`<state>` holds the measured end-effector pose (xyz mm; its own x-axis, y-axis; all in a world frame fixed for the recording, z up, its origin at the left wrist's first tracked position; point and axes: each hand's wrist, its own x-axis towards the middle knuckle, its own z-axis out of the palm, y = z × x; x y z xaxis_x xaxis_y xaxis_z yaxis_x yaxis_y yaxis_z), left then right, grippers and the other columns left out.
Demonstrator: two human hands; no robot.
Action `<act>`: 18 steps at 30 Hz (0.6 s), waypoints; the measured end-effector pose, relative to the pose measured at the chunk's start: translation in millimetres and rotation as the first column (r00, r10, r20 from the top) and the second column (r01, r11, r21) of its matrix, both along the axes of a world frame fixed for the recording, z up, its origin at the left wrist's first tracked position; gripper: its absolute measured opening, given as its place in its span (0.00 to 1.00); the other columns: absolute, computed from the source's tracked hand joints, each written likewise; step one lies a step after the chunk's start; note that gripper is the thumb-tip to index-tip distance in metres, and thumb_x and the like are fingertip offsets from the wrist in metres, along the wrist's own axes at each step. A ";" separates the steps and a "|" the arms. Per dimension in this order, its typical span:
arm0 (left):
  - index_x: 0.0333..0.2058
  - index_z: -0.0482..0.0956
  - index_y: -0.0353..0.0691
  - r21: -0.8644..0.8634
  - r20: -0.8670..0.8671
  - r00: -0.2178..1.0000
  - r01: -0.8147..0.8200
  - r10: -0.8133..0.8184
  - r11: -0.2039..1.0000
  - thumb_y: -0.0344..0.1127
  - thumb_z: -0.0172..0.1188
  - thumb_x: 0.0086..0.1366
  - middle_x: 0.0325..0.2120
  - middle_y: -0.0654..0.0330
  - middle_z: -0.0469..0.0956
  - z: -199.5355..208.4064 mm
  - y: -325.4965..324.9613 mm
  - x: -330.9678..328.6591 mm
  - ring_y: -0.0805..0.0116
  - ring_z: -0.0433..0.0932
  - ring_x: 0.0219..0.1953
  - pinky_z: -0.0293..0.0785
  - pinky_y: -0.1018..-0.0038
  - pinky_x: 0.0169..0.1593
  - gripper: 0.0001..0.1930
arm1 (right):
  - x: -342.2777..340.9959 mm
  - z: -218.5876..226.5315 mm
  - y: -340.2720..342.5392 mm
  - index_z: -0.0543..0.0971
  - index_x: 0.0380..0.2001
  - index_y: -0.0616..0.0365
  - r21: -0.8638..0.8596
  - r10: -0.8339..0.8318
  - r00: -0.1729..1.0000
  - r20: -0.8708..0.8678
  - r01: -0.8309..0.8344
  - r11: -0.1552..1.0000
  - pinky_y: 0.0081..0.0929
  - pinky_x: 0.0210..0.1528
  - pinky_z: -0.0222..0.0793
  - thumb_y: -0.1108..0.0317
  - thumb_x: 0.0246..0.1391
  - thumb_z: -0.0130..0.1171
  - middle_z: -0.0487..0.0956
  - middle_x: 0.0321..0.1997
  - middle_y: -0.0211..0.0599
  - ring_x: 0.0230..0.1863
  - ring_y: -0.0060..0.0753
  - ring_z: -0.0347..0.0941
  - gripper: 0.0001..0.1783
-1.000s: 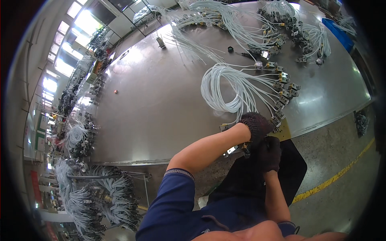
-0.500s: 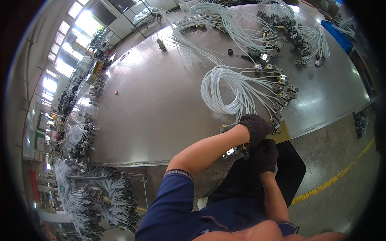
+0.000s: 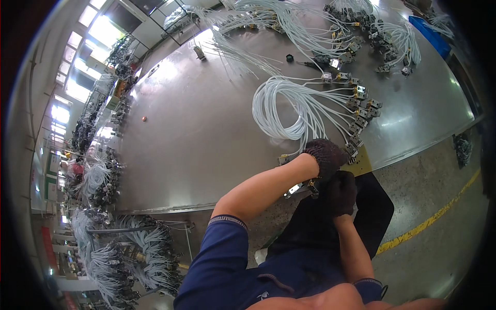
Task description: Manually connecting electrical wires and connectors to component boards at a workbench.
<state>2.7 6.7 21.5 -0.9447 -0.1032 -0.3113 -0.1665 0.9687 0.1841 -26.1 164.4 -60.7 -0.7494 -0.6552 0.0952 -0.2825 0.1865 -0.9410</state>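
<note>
1. Metal-topped table point(image 3: 181, 150): bears white cable coil point(image 3: 305, 106), lower strands running toward left hand point(image 3: 326, 157).
2. Right hand point(image 3: 339, 194), gloved, just below left; finger state hidden on both, cannot tell.
3. Metal connectors point(image 3: 359, 116) fan rightward; judged best: keep strands slack, untwisted.

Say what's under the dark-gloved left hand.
Thin white cables reach the edge of the dark-gloved left hand; silver metal connectors show beside its wrist. Whatever its palm covers is hidden.
</note>
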 end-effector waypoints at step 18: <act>0.50 0.80 0.43 0.005 0.003 1.000 -0.026 0.026 1.000 0.34 0.63 0.55 0.42 0.46 0.84 -9.0 1.0 -0.5 0.45 0.83 0.48 0.80 0.52 0.49 0.21 | -5.5 -10.7 -0.4 0.79 0.36 0.61 -0.031 -0.013 0.962 -0.272 0.004 1.000 0.33 0.40 0.74 0.73 0.58 0.61 0.82 0.36 0.47 0.38 0.49 0.81 0.04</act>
